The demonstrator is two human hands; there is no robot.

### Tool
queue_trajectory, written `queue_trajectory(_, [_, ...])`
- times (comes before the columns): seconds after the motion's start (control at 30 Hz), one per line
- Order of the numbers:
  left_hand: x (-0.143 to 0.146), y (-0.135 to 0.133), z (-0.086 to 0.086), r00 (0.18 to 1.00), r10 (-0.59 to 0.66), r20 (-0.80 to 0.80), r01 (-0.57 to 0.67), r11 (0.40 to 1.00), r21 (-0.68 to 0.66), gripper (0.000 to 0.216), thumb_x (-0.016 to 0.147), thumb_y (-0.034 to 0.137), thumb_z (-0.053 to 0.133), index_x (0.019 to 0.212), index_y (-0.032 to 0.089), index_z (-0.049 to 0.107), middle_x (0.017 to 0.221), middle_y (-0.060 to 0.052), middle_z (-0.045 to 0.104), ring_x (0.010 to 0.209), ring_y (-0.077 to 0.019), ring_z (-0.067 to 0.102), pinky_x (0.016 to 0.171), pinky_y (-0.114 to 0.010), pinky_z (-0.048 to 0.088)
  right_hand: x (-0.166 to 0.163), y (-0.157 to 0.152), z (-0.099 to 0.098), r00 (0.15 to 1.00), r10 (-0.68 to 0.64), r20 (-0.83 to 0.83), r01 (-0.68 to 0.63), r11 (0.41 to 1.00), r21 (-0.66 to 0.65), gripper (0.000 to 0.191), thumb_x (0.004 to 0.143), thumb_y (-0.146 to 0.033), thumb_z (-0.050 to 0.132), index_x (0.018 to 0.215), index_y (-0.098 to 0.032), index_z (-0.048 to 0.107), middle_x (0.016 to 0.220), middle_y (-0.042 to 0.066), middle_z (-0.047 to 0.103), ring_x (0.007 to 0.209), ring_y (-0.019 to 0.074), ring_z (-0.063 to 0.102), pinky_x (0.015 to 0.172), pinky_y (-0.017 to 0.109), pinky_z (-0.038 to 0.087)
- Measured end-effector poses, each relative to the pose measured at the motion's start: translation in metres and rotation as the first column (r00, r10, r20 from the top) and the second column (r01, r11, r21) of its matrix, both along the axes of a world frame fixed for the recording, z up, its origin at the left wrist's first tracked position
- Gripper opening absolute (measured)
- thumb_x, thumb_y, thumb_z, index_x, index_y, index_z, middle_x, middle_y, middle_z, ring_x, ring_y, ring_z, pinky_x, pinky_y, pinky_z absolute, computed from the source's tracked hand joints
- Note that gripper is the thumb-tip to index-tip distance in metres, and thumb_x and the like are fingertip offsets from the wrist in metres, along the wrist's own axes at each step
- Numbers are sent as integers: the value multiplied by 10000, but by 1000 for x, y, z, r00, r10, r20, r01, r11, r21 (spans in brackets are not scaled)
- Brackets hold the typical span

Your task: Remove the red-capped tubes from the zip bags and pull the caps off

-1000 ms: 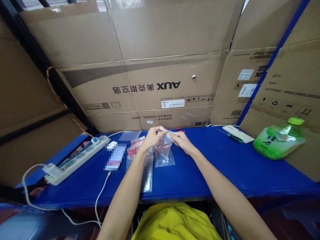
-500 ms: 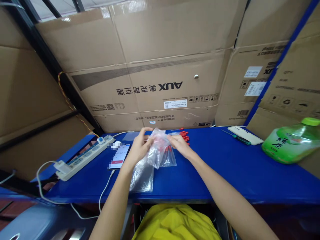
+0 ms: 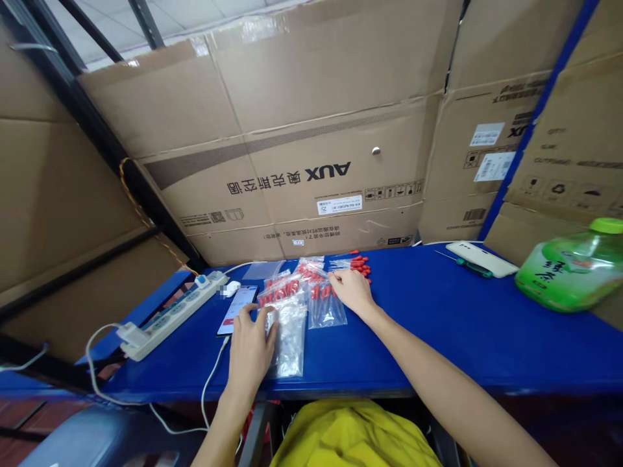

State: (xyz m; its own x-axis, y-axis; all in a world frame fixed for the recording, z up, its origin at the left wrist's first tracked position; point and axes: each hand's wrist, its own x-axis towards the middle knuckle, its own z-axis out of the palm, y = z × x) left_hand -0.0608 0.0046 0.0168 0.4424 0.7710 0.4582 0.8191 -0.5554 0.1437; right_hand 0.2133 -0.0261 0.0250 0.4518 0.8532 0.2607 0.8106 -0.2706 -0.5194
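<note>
My left hand (image 3: pixel 250 342) rests at the left edge of a stack of clear plastic bags (image 3: pixel 288 347), fingers bent and apart, touching the upper bag. My right hand (image 3: pixel 354 290) is closed, its fingertips at the top of a clear bag of red-ended pieces (image 3: pixel 327 308); what it pinches, if anything, is hidden. More filled bags (image 3: pixel 285 287) lie overlapped between the hands, red ends showing through the plastic. Behind my right hand is a loose pile of red-ended pieces (image 3: pixel 359 263) with thin shafts.
To the left are a phone (image 3: pixel 237 308), a power strip (image 3: pixel 168 318) and white cables. At the right lie a screwdriver (image 3: pixel 473 267), a white flat case (image 3: pixel 481 258) and a green bottle (image 3: pixel 569 275). Cardboard (image 3: pixel 302 130) walls the back of the blue table (image 3: pixel 413 337).
The clear bag held up between both hands has gone down among the other bags. My left hand has drawn back toward me onto the bag stack; my right hand stays near the filled bags.
</note>
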Motion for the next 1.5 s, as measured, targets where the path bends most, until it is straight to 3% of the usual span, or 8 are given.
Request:
queue_trajectory(0.23, [6,5,43,949,-237,210,268,955,-130,292,950,443,579,1102,229,707,1162,-92,662,1094,-280,608,1006,-447,472,2,-4,-2,999,-19,28,23,992,-124,305,989,-365,504,1240,-283,656,980,93,778,918,283,732,688,298,390])
queue_trajectory(0.33, [30,0,74,907,-288,307,353,917,-184,301,967,470,563,1030,214,709,1030,-70,711,920,-223,637,825,-344,496,2,0,-8,998,50,33,-43,982,-185,410,984,-395,512,1372,-289,591,1109,123,764,1015,307,725,773,331,443])
queue_trajectory(0.57, [123,33,98,686,-573,449,726,500,-472,353,952,497,576,992,168,698,784,-24,710,650,-128,597,618,-230,440,7,7,-13,998,54,-30,-59,976,-208,308,952,-384,562,1199,-231,664,1108,116,763,1017,274,730,755,295,453])
queue_trajectory(0.7, [152,56,69,762,-506,404,647,569,-508,352,923,485,576,836,160,675,596,9,624,515,-112,525,541,-219,389,11,8,-14,995,56,-83,-68,987,-149,207,928,-333,601,1083,-222,681,1037,98,767,947,250,740,693,270,430])
queue_trajectory(0.87, [152,67,42,746,-488,453,665,530,-525,406,878,557,602,825,159,659,542,24,590,462,-114,495,502,-224,354,16,12,-19,995,69,-73,-66,997,37,97,886,-243,607,924,-202,687,1068,106,734,965,233,708,759,276,456])
queue_trajectory(1.1, [148,71,38,794,-270,545,528,751,-396,599,935,634,466,545,182,512,456,10,509,455,-113,452,523,-251,334,20,11,-9,896,230,-379,-28,883,469,81,868,-276,558,809,-222,557,690,-14,667,616,166,636,636,256,468])
queue_trajectory(1.3, [148,58,38,762,-200,616,537,726,-429,599,928,660,468,593,174,568,478,6,536,451,-118,467,518,-255,343,9,0,5,830,387,-402,-38,759,650,206,873,-415,644,864,-211,618,760,25,719,670,188,684,673,280,520])
queue_trajectory(1.5, [151,57,37,718,-205,665,557,741,-374,412,930,435,460,626,176,562,507,16,536,503,-122,491,549,-238,362,5,-3,7,775,454,-439,-76,757,649,349,937,-513,569,827,-202,681,853,66,751,827,235,714,810,355,565])
